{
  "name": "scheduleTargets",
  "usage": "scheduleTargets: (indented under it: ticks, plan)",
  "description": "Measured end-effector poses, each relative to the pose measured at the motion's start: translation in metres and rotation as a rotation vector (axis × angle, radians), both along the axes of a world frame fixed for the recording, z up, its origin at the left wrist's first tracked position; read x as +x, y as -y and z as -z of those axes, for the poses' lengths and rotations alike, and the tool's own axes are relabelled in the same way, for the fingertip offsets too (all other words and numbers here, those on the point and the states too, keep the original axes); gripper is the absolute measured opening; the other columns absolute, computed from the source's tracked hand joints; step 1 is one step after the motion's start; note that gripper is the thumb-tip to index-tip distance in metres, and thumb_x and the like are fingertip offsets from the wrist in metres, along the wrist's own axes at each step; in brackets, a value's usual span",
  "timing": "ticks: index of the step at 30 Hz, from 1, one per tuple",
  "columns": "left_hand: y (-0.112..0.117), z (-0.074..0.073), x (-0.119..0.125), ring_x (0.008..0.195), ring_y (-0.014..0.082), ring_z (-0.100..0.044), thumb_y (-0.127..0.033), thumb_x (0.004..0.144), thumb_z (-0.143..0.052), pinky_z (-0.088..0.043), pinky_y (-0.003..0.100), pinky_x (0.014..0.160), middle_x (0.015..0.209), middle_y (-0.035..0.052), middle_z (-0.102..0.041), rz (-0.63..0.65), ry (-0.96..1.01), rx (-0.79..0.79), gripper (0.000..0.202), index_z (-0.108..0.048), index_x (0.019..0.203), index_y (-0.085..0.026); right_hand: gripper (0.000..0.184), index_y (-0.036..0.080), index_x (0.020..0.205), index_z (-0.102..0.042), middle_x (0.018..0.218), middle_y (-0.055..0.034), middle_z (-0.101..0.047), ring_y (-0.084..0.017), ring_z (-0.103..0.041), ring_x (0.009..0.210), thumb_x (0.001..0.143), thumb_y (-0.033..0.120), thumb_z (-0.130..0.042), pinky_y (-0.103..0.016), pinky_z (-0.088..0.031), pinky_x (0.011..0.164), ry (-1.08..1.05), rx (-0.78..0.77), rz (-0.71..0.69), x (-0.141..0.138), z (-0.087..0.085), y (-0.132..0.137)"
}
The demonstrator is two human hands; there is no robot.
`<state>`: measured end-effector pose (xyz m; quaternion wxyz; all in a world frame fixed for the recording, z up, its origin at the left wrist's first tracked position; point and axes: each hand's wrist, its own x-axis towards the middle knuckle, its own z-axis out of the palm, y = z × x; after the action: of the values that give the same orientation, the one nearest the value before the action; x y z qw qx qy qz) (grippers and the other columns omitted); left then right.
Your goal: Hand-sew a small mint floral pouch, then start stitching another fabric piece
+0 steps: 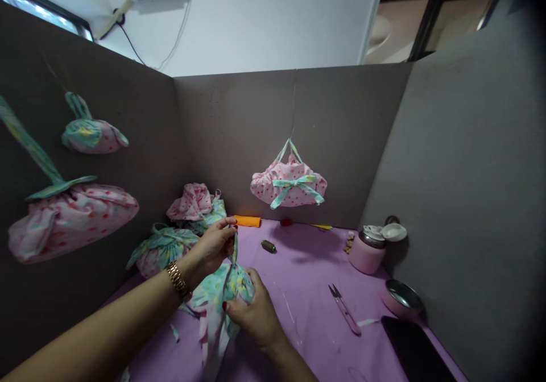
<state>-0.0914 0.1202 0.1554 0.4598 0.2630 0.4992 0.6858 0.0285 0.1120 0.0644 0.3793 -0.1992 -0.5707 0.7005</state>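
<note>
In the head view, my left hand (215, 241), with a gold watch band at the wrist, pinches the top of a narrow green floral strap (234, 251). The strap leads down to a small gathered fabric pouch (239, 283) in green floral print. Around that pouch my right hand (258, 316) is closed, thumb in front and fingers behind. Green and pink cloth (213, 291) hangs below and left of it, partly hidden by my hands. Behind my left forearm lie a green gathered pouch (164, 245) and a pink dotted cloth bundle (191, 201).
Finished-looking pink dotted pouches hang at the left and from a thread at the back (290, 191). On the purple cloth (315, 291) lie a thread spool (268, 246), pink thread snips (344, 309), a pink jar (367, 251), a round lid (402, 298) and a black phone (416, 351). Grey panels enclose three sides.
</note>
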Motion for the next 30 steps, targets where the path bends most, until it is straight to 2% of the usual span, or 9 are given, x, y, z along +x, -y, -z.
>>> scheduleTargets:
  ticks: [3,7,10,14,16,19,21,26,30]
  plan:
    - [-0.003,0.005,-0.005,0.034,0.0023,-0.034,-0.013,0.085,-0.058,-0.023,0.013,0.030,0.054,-0.0104,-0.043,0.013,0.023,0.008,0.009,-0.054,0.077,-0.014,0.064,0.019,0.101,-0.051,0.081,-0.0009,-0.062,-0.015,-0.058,0.067,0.050,0.038,-0.084,-0.025,-0.045,0.062,-0.199,-0.101,-0.134,0.000,0.009,-0.002]
    - [-0.009,0.009,-0.008,0.036,0.0022,-0.036,-0.020,0.090,-0.055,-0.028,0.013,0.030,0.060,-0.0082,-0.048,0.025,0.062,0.026,0.010,-0.056,0.083,-0.013,0.088,0.023,0.122,-0.043,0.084,-0.0040,-0.063,-0.018,-0.062,0.060,0.054,0.072,-0.068,-0.026,-0.045,0.050,-0.296,-0.312,-0.226,0.000,0.017,0.000]
    - [-0.014,0.013,-0.009,0.037,0.0024,-0.037,-0.021,0.090,-0.055,-0.029,0.013,0.030,0.061,-0.0077,-0.049,0.021,0.077,0.047,0.010,-0.056,0.085,-0.013,0.073,0.023,0.117,-0.048,0.091,-0.0045,-0.062,-0.017,-0.062,0.065,0.060,0.062,-0.072,-0.025,-0.046,0.052,-0.297,-0.365,-0.136,0.000,0.018,0.001]
    - [-0.012,0.009,-0.010,0.037,0.0024,-0.039,-0.008,0.083,-0.058,-0.027,0.011,0.031,0.060,-0.0079,-0.050,0.049,0.070,0.092,0.008,-0.055,0.082,-0.015,0.045,0.020,0.097,-0.058,0.079,-0.0006,-0.061,-0.015,-0.058,0.069,0.065,0.045,-0.076,-0.024,-0.046,0.061,-0.262,-0.258,-0.017,0.001,0.016,0.000]
    - [-0.008,0.003,-0.011,0.036,0.0027,-0.040,-0.005,0.077,-0.062,-0.028,0.010,0.032,0.058,-0.0080,-0.049,0.114,0.055,0.100,0.013,-0.056,0.080,-0.016,0.056,0.021,0.104,-0.055,0.083,-0.0008,-0.061,-0.016,-0.057,0.070,0.059,0.045,-0.080,-0.024,-0.046,0.060,-0.272,-0.223,-0.034,0.002,0.016,-0.001]
    - [-0.003,-0.005,-0.014,0.037,0.0034,-0.041,-0.007,0.074,-0.065,-0.032,0.011,0.034,0.056,-0.0072,-0.049,0.223,0.008,0.107,0.012,-0.059,0.080,-0.017,0.077,0.026,0.120,-0.046,0.107,-0.0048,-0.057,-0.018,-0.059,0.081,0.055,0.049,-0.081,-0.025,-0.047,0.059,-0.310,-0.294,-0.076,0.001,0.021,-0.001]
    - [-0.002,-0.009,-0.019,0.040,0.0040,-0.044,-0.008,0.074,-0.065,-0.035,0.012,0.037,0.059,-0.0055,-0.052,0.266,-0.044,0.117,0.011,-0.061,0.080,-0.017,0.070,0.026,0.119,-0.046,0.114,-0.0065,-0.053,-0.018,-0.059,0.085,0.062,0.056,-0.073,-0.025,-0.047,0.060,-0.311,-0.367,-0.001,0.000,0.026,-0.003]
    - [-0.016,-0.010,-0.044,0.046,0.0048,-0.049,-0.008,0.077,-0.064,-0.040,0.013,0.043,0.064,-0.0038,-0.056,0.292,-0.231,0.125,0.008,-0.061,0.077,-0.015,0.047,0.020,0.098,-0.052,0.094,-0.0048,-0.058,-0.013,-0.057,0.064,0.073,0.058,-0.062,-0.021,-0.040,0.050,-0.153,-0.379,0.332,0.004,0.040,-0.022]
    - [-0.037,0.001,-0.064,0.056,0.0091,-0.056,-0.019,0.087,-0.059,-0.048,0.021,0.050,0.078,-0.0014,-0.060,0.283,-0.390,0.072,0.008,-0.060,0.091,-0.014,0.037,0.019,0.086,-0.050,0.077,-0.0003,-0.056,-0.008,-0.049,0.052,0.074,0.052,-0.062,-0.017,-0.034,0.043,-0.058,-0.307,0.484,0.007,0.052,-0.034]
